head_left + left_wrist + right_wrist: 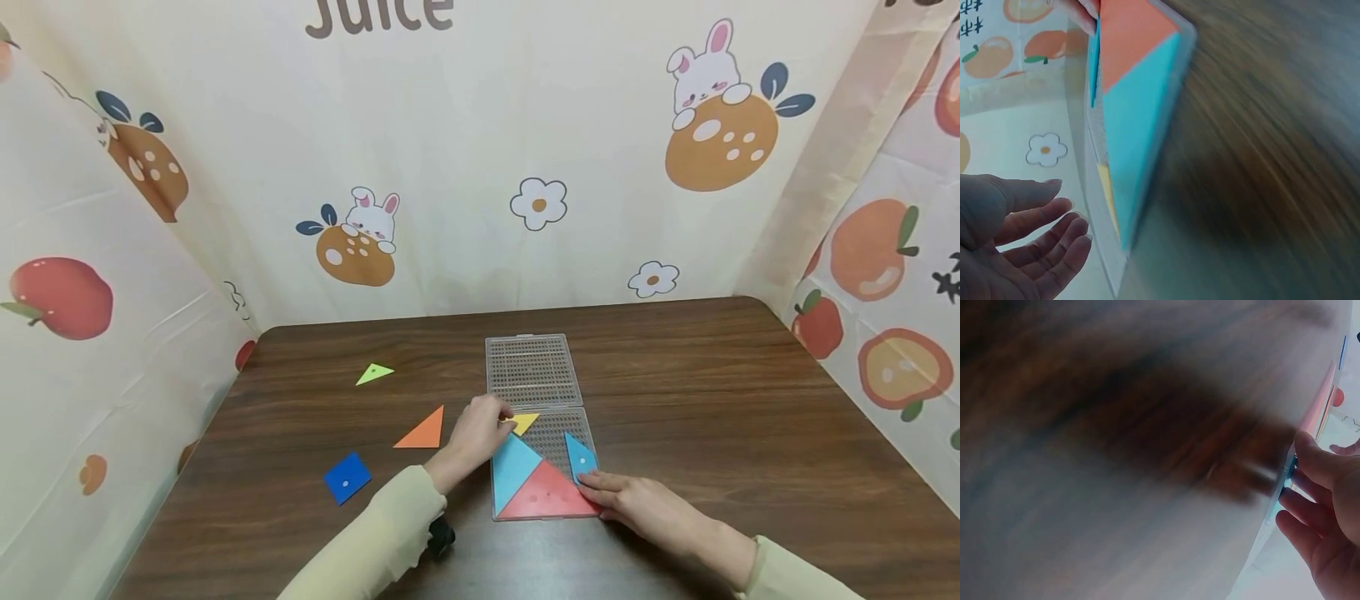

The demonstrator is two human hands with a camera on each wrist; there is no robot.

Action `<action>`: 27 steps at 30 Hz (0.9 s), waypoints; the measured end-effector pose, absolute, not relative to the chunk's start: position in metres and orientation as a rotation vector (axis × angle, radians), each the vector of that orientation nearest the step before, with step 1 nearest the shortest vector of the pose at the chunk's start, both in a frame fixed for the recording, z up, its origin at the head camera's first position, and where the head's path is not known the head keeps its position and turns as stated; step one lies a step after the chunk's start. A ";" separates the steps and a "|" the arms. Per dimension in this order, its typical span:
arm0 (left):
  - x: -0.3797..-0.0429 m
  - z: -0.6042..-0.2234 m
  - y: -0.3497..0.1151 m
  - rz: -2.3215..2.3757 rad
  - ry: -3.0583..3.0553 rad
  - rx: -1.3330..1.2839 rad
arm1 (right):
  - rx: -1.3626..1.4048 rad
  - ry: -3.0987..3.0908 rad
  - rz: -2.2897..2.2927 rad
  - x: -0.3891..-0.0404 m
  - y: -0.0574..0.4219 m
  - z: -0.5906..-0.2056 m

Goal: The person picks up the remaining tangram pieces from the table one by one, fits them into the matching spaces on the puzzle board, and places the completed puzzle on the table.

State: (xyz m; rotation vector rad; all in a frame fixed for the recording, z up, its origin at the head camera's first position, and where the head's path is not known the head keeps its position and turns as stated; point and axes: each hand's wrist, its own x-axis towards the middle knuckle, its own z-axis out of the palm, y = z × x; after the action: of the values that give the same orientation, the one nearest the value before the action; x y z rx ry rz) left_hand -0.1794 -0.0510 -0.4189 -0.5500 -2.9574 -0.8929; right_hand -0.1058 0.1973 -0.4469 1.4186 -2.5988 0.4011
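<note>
While the right hand [637, 504] touches a blue parallelogram [579, 454], the backdrop [457, 150] reads "Juice".

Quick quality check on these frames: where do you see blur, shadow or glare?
Head view: the orange triangle has crisp edges; left wrist: table grain smeared, left hand fairly clear; right wrist: table strongly blurred, greyish sheen at lower left, dark shadow-like patch beside the right hand, washed-out background behind it.
</note>
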 end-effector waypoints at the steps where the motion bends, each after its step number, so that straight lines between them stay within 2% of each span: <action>1: -0.179 -0.419 -0.054 -0.880 -2.962 -0.537 | 1.416 -2.595 0.398 -0.106 0.197 -0.447; 27: -0.148 -0.419 -0.144 -0.411 -2.982 -0.395 | 1.407 -2.647 0.322 -0.104 0.194 -0.445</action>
State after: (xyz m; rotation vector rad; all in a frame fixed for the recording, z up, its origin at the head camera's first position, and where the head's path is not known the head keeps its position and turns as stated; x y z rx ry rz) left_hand -0.1479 -0.1440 -0.4189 -0.3954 -2.9818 -0.4112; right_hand -0.1039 0.1941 -0.4453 1.4072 -2.6470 0.3216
